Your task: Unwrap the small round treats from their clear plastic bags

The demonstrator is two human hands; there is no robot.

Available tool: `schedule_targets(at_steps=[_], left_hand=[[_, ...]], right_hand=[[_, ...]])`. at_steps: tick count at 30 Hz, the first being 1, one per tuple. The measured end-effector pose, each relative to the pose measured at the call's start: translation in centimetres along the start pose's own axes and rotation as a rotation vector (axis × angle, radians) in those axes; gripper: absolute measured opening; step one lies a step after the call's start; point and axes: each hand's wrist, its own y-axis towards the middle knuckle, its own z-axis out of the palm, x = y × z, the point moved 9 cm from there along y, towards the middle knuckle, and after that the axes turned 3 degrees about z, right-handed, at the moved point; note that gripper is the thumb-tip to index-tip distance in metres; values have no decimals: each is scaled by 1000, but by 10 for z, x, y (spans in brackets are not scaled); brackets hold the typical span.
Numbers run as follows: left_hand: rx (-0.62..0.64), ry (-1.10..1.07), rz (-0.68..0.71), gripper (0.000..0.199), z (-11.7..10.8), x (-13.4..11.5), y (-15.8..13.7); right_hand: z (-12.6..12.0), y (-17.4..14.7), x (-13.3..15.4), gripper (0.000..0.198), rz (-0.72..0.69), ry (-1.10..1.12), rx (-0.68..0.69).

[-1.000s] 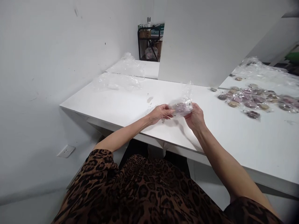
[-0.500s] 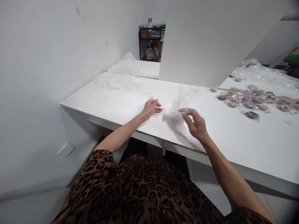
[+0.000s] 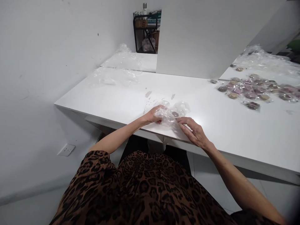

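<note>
Crumpled clear plastic wrap (image 3: pixel 166 114) is between my two hands near the front edge of the white table. Inside or under it shows a small, dark round piece (image 3: pixel 175 114), too blurred to name. My left hand (image 3: pixel 153 115) is closed on the left side of the plastic, which partly covers its fingers. My right hand (image 3: pixel 193 129) pinches the plastic's right edge with its fingertips, the palm facing down. Wet-looking smears (image 3: pixel 148 93) mark the table just beyond the hands.
Several small, individually wrapped brown, pink and tan pieces (image 3: pixel 249 90) lie at the right. More loose clear plastic (image 3: pixel 117 75) lies at the back left. A tall white panel (image 3: pixel 187 37) stands behind the table (image 3: pixel 93 97), beside a black shelf rack (image 3: pixel 145 29).
My right hand has brought the plastic down and left, closer to my left hand, which now grips it too. The dark round piece has come into view. The camera has tilted slightly down.
</note>
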Motion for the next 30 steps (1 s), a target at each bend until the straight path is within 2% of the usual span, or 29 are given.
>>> schedule_targets(at_steps=[3,6,8,10,12,13,15,18,20,22,24,27,29,30], left_hand=[[-94,216,161,49,-2,-18,1],[-170,436,232,52,0,-34,8],[-116,476,197,64,9,-34,15],[-51,456,139,69,18,-28,20],[-55,411,108,62,22,-24,22],[-77,382,103,56,22,-23,22],[-116,290,96,44,21,-21,21],[-124,91,77,24,20,-21,18],[-141,-25,59,13,15,-24,15],[-169,-95,40,11,8,-26,14],[-190,-114,24,12,2,-27,15],[-324,10,78,7,-14,-32,16],[-436,208,197,13,-21,-45,11],[-453,317,261,19,-18,-52,7]], right_hand=[[2,-5,3,23,-24,1,67],[6,-8,5,28,-12,49,92],[0,-9,-6,33,124,119,-3],[-12,-13,-28,35,340,151,-180],[-25,-20,-48,39,517,136,-357],[-29,-21,-56,48,565,131,-409],[-29,-16,-69,64,600,171,-411],[-20,-2,-86,49,630,369,-318],[-21,4,-94,42,657,529,-354],[-22,10,-98,40,688,666,-426],[-17,16,-100,40,745,785,-437],[-6,27,-100,40,844,900,-396],[-5,36,-102,37,884,920,-385],[-6,40,-105,34,904,918,-386]])
